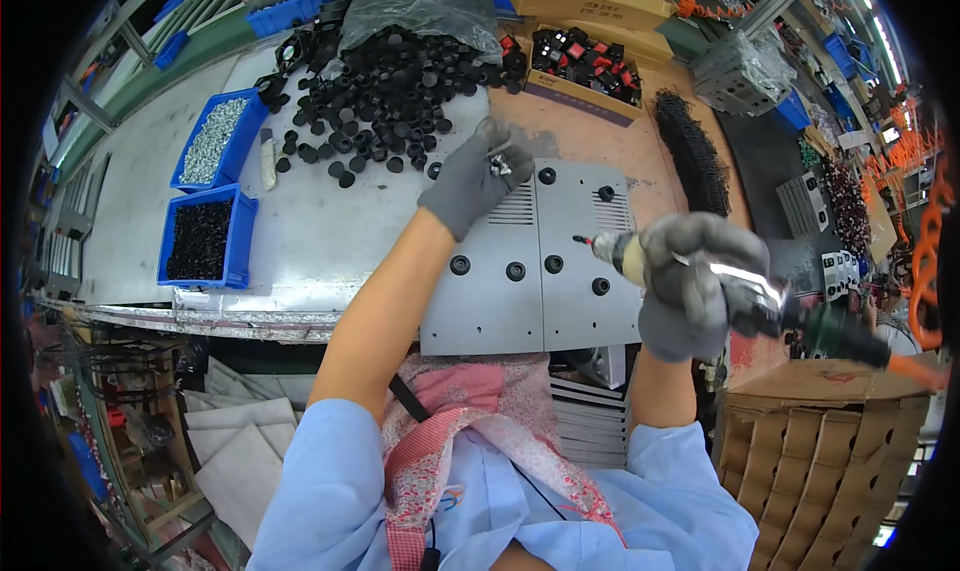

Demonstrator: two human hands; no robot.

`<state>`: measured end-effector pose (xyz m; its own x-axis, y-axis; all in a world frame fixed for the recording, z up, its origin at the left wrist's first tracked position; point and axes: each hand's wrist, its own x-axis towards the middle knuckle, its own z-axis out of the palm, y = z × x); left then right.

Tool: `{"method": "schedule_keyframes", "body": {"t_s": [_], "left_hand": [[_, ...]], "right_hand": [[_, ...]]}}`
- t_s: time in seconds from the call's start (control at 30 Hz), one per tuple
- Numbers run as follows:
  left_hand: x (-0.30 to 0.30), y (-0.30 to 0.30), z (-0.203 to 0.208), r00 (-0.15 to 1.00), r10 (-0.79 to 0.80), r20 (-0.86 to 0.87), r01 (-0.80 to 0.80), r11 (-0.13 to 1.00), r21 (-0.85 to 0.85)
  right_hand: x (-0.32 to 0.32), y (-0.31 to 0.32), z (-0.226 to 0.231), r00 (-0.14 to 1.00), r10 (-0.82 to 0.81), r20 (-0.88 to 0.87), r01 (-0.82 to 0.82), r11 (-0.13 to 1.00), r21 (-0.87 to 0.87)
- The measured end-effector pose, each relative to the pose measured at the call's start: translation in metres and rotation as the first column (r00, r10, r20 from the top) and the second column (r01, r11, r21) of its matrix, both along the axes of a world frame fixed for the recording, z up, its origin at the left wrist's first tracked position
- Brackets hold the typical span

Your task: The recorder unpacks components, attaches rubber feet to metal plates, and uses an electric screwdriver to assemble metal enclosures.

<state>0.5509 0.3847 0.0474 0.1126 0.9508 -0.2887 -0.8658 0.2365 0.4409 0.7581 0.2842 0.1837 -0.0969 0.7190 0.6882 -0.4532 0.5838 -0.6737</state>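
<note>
- Two flat grey metal panels [528,306] lie side by side on the surface [320,256], reaching its near edge, a straight seam between them.
- Both look smooth and matte, with parallel slots [612,215] cut toward the far end.
- Black round feet [515,271] stand on the panels, ring-like with sunken centres; four show on the right panel.
- The left hand [478,179], gloved in grey, is over the left panel's far part; its grip is closed around small shiny metal pieces [499,165].
- The right hand [692,281], also gloved, is at the panels' right side; its grip wraps a powered screwdriver [630,259], the bit pointing left above the right panel.
- Loose black feet [385,101] heap beyond the panels, to their left.
</note>
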Motion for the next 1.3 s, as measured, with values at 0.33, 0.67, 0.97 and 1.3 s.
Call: {"method": "schedule_keyframes", "body": {"t_s": [0.33,0.67,0.97,1.3], "left_hand": [[0.037,-0.084,0.033,0.970,-0.242,0.018,0.243,0.970,-0.013],[0.048,-0.116,0.031,0.914,-0.396,-0.090,0.405,0.905,0.131],[0.049,-0.118,0.035,0.905,-0.404,-0.135,0.424,0.884,0.199],[0.050,-0.119,0.042,0.862,-0.411,-0.297,0.459,0.882,0.111]], "right_hand": [[0.012,-0.015,0.003,0.992,0.122,-0.025,-0.113,0.968,0.224],[0.004,-0.023,0.008,0.999,0.017,-0.033,-0.007,0.959,0.285],[0.002,-0.027,0.005,0.995,-0.015,-0.094,0.031,0.985,0.172],[0.006,-0.025,0.002,0.998,-0.026,-0.054,0.034,0.987,0.154]]}}
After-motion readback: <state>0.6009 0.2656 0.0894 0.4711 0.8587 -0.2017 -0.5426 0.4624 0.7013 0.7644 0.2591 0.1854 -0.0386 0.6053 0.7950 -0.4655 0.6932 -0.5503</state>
